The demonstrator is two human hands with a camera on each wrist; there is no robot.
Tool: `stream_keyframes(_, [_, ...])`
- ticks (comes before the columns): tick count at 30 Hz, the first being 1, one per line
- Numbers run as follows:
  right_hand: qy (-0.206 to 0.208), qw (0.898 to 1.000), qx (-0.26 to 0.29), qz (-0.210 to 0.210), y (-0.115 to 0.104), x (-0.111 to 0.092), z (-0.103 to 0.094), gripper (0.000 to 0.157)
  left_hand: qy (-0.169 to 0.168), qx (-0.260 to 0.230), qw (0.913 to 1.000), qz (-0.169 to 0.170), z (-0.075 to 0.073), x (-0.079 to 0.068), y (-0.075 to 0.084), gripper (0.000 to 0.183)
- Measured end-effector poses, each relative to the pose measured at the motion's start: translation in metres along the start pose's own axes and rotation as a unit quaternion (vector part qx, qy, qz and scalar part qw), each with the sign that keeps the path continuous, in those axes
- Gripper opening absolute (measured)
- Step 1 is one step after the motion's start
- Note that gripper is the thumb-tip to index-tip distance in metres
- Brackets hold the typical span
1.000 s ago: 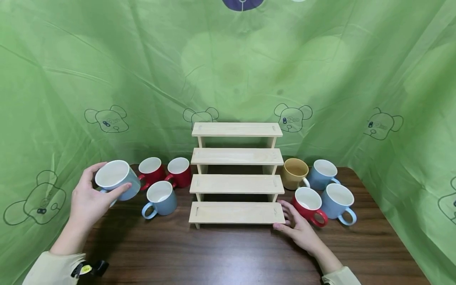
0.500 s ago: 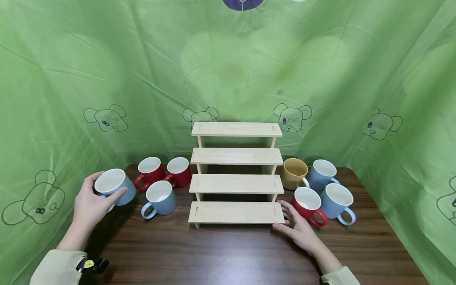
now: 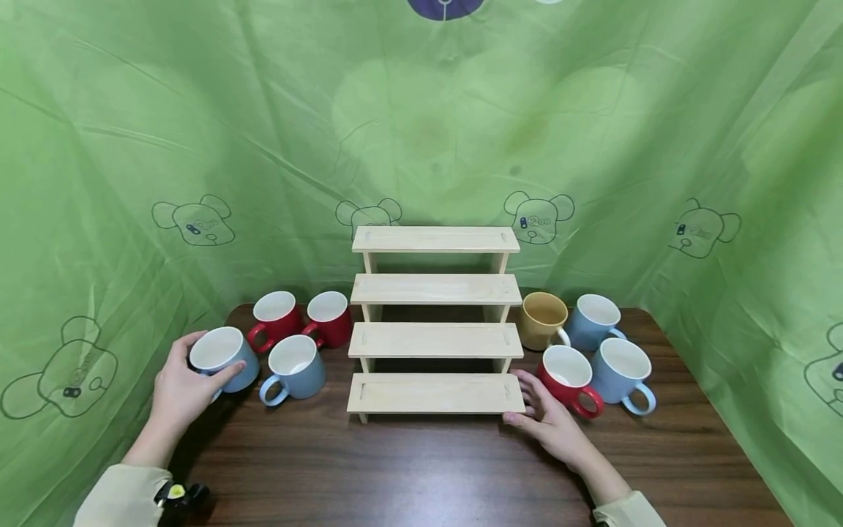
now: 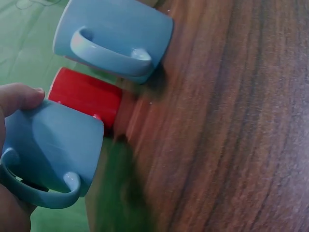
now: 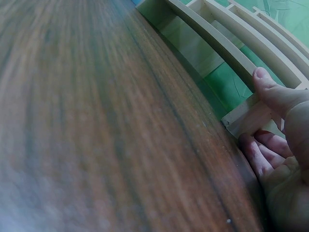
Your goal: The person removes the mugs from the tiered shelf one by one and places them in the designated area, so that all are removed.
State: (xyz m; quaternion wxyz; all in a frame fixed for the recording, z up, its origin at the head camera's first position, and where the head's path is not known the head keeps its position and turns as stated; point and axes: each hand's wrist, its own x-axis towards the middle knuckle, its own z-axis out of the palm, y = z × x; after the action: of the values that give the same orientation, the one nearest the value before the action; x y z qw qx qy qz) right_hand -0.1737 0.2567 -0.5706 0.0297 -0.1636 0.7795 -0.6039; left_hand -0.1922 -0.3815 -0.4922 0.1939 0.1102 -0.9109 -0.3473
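Observation:
In the head view my left hand (image 3: 179, 395) grips a blue mug (image 3: 247, 372) with a white inside, at the table's left side. The thumb lies on its near side and the fingers go round the far side. The left wrist view shows this mug's handle (image 4: 43, 195) close to the palm. Beside it stands another blue mug (image 3: 299, 372). My right hand (image 3: 552, 424) holds the right end of the lowest step of a four-tier wooden stand (image 3: 435, 394), thumb at the front edge. In the right wrist view the other fingers curl under the step, beside its leg (image 5: 248, 116).
Two red mugs (image 3: 282, 322) stand behind on the left. Right of the stand are a yellow mug (image 3: 540, 333), a red mug (image 3: 560, 388) and two blue mugs (image 3: 612, 380). A green curtain (image 3: 421, 132) hangs behind the brown wooden table (image 3: 421, 468).
My left hand has lowered the blue mug toward the table and brought it slightly right, closer to the other blue mug. The right hand stays on the stand.

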Motion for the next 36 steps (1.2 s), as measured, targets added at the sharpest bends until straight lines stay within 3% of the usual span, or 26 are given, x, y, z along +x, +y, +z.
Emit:
stream_keyframes(17, [0.000,1.000,0.002,0.007,-0.001,0.000,0.001,0.084,-0.028,-0.002,0.9996,-0.004,0.015,-0.003,-0.013,0.095])
stream_keyframes(29, [-0.012,1.000,-0.016,0.020,-0.006,0.001,0.002,0.086,-0.067,-0.001,0.9977,-0.005,0.010,0.004,-0.020,0.099])
stream_keyframes(36, [-0.042,0.996,-0.075,0.010,-0.026,-0.007,-0.004,0.092,-0.097,0.022,0.9949,0.017,0.003,0.005,-0.014,0.098])
